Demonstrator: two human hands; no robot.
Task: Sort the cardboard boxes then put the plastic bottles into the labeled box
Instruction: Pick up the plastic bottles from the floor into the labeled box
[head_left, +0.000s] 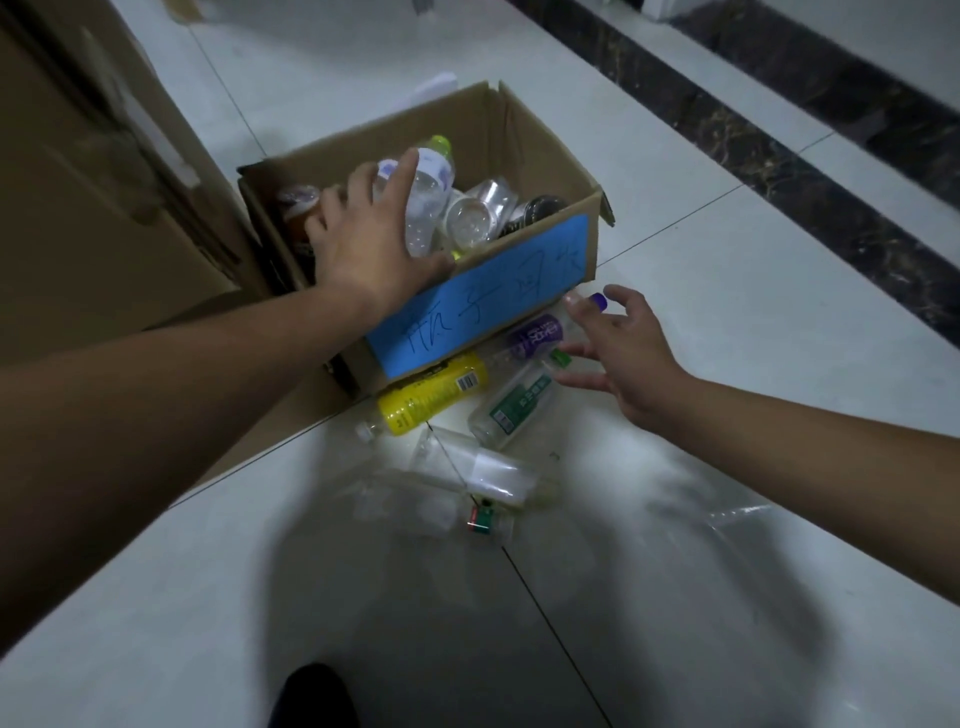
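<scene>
An open cardboard box (545, 156) with a blue handwritten label (483, 296) stands on the floor and holds several bottles. My left hand (363, 234) is over the box, fingers spread on a clear bottle with a yellow-green cap (431, 192); whether it grips the bottle I cannot tell. My right hand (618, 353) hovers open just above a purple-labelled bottle (535, 335) lying in front of the box. Beside that one lie a yellow bottle (431, 395), a green-labelled clear bottle (514, 410) and several clear bottles (467, 467).
Large cardboard boxes (88, 171) stand at the left, close against the labelled box. A flat cardboard piece (260, 431) lies under the box's near corner. A dark marble strip (779, 135) crosses the pale tiled floor at the right. My shoe (311, 696) shows at the bottom.
</scene>
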